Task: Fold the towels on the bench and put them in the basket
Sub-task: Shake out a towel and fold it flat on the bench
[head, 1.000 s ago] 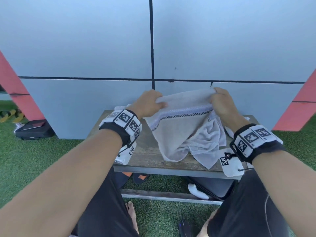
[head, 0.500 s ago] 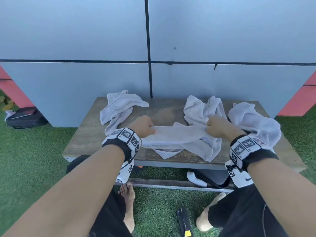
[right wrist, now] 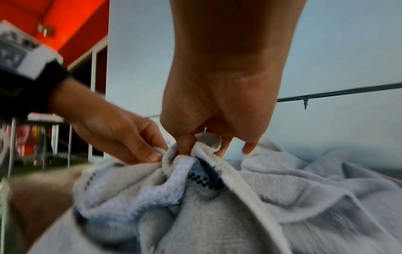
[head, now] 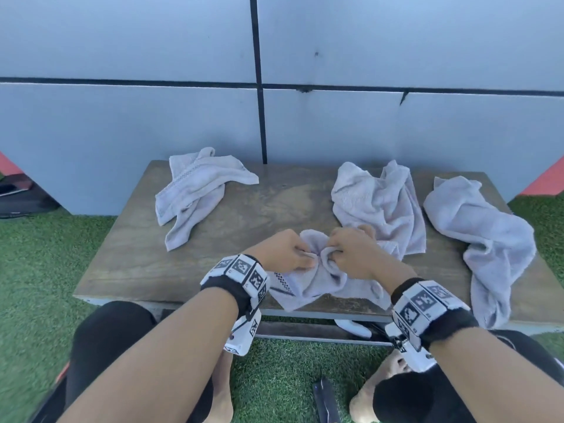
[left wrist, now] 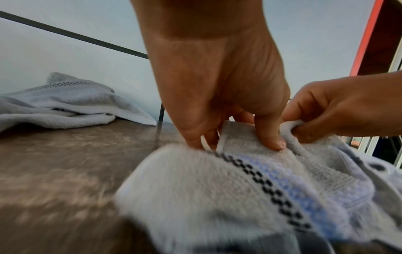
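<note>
Both hands meet at the near middle of the brown wooden surface (head: 244, 209), bunching a pale grey terry towel with a black checked stripe (head: 311, 285). The left hand (head: 282, 251) pinches a raised fold of it between thumb and fingers; the right hand (head: 355, 251) pinches the neighbouring fold, knuckles almost touching the left. The towel's lower edge droops over the front rim. Three more crumpled pale grey towels lie on the surface: one at the far left (head: 195, 190), one behind the right hand (head: 381, 206), one at the right end (head: 485, 236), hanging off the front
</note>
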Tool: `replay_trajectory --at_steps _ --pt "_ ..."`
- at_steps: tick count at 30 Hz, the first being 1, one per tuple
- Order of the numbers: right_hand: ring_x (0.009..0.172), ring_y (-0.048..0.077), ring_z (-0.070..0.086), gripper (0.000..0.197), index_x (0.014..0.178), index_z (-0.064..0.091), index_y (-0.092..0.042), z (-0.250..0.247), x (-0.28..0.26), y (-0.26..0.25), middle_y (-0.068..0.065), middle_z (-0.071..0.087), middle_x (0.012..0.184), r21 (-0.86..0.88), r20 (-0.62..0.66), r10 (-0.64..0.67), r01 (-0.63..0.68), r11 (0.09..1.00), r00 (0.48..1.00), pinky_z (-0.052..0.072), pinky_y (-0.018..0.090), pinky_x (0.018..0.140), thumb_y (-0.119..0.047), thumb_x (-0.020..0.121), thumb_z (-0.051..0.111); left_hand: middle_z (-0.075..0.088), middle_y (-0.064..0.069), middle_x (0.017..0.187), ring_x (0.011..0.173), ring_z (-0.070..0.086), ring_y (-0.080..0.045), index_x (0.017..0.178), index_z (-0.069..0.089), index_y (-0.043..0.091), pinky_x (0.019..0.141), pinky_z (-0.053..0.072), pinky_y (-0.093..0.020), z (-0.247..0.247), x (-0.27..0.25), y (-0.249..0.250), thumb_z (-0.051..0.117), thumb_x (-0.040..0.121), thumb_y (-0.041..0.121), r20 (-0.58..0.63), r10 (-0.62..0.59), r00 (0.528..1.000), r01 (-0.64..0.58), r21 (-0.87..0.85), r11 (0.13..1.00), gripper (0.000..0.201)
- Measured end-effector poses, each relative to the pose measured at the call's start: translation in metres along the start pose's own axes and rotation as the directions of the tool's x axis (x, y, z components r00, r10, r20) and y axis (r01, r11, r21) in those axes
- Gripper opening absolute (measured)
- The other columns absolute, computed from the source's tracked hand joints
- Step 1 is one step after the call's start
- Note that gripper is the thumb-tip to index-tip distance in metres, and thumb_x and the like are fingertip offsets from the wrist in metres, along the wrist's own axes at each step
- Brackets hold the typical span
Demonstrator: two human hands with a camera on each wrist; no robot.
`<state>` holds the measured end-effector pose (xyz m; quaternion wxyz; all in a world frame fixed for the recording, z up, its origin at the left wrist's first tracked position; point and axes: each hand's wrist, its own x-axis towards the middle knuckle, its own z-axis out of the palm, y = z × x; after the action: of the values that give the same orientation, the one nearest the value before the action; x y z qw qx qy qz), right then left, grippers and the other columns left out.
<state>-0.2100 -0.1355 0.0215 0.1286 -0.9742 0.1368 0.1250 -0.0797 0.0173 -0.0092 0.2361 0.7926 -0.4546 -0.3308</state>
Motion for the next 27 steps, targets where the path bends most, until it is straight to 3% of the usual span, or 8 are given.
replay_trajectory --at_steps 2,5,9,12,15,19,22,27 --pt "0.068 0.021 0.047 0.022 0.056 0.044 -0.016 -0.023 0.011 -0.005 -0.001 0.049 0.074 0.144 -0.084 -0.081 0.093 0.985 0.993 0.037 0.037 0.063 -0.015 0.078 0.047 0.056 -0.010 0.069 0.060 0.042 -0.012 0.079 0.065 0.000 0.059 0.038 -0.029 -0.023 0.005 0.005 0.062 0.082 0.048 -0.093 0.032 0.995 -0.034 -0.017 0.999 0.048" --pt "0.074 0.025 0.055 0.019 0.065 0.063 -0.008 -0.070 0.044 -0.006 0.005 0.059 0.078 0.326 -0.389 -0.083 0.222 0.919 0.918 0.043 0.039 0.068 -0.015 0.074 0.048 0.056 0.002 0.071 0.060 0.044 -0.003 0.076 0.066 0.008 0.058 0.035 -0.017 -0.086 0.017 0.024 0.066 0.091 0.035 -0.285 0.072 0.956 -0.070 0.018 0.997 0.030" --pt "0.080 0.027 0.056 0.017 0.079 0.073 -0.002 -0.153 0.104 -0.009 0.015 0.064 0.087 0.261 -0.620 -0.092 0.315 0.912 0.780 0.040 0.039 0.073 -0.001 0.082 0.056 0.047 -0.001 0.064 0.058 0.041 -0.011 0.060 0.053 0.007 0.056 0.032 -0.026 -0.184 0.042 0.054 0.066 0.088 0.022 -0.550 0.163 0.819 -0.147 0.074 0.986 0.034" --pt "0.074 0.031 0.051 0.015 0.067 0.062 -0.001 -0.200 0.146 0.006 0.011 0.058 0.073 0.217 -0.655 -0.036 0.234 0.948 0.755 0.034 0.032 0.062 -0.001 0.078 0.052 0.038 -0.013 0.064 0.058 0.034 -0.017 0.060 0.045 0.000 0.058 0.029 -0.031 -0.241 0.060 0.062 0.062 0.085 0.021 -0.672 0.170 0.721 -0.083 0.159 0.984 0.037" --pt "0.062 0.025 0.031 0.026 0.055 0.038 -0.015 -0.223 0.175 0.037 0.003 0.037 0.056 0.256 -0.680 0.100 0.109 0.960 0.726 0.023 0.029 0.051 -0.004 0.077 0.048 0.037 -0.004 0.064 0.052 0.035 -0.019 0.054 0.044 0.018 0.054 0.036 -0.030 -0.282 0.076 0.046 0.063 0.089 0.025 -0.778 0.124 0.616 0.045 0.192 0.980 0.041" --pt "0.061 0.027 0.031 0.013 0.057 0.047 -0.009 -0.233 0.190 0.070 0.007 0.037 0.057 0.245 -0.714 0.176 0.006 0.970 0.678 0.022 0.026 0.048 -0.006 0.069 0.050 0.059 -0.011 0.101 0.084 0.057 -0.030 0.090 0.073 0.020 0.078 0.051 -0.039 -0.302 0.087 0.024 0.060 0.096 0.030 -0.850 0.043 0.526 0.232 0.192 0.953 0.018" --pt "0.056 0.028 0.033 0.021 0.060 0.051 -0.005 -0.230 0.198 0.080 0.009 0.037 0.054 0.213 -0.707 0.177 -0.032 0.977 0.684 0.024 0.027 0.046 -0.006 0.080 0.058 0.069 -0.015 0.086 0.078 0.068 -0.035 0.089 0.072 0.013 0.072 0.057 -0.042 -0.301 0.099 0.017 0.061 0.093 0.026 -0.846 0.001 0.533 0.234 0.148 0.961 0.018" --pt "0.063 0.030 0.054 0.031 0.057 0.058 -0.015 -0.227 0.202 0.094 0.012 0.053 0.061 0.331 -0.637 0.279 -0.073 0.941 0.719 0.040 0.028 0.057 -0.006 0.086 0.065 0.060 -0.011 0.076 0.073 0.072 -0.038 0.082 0.071 0.007 0.068 0.062 -0.048 -0.291 0.119 0.018 0.065 0.092 0.011 -0.781 -0.195 0.594 -0.086 -0.303 0.949 0.012"
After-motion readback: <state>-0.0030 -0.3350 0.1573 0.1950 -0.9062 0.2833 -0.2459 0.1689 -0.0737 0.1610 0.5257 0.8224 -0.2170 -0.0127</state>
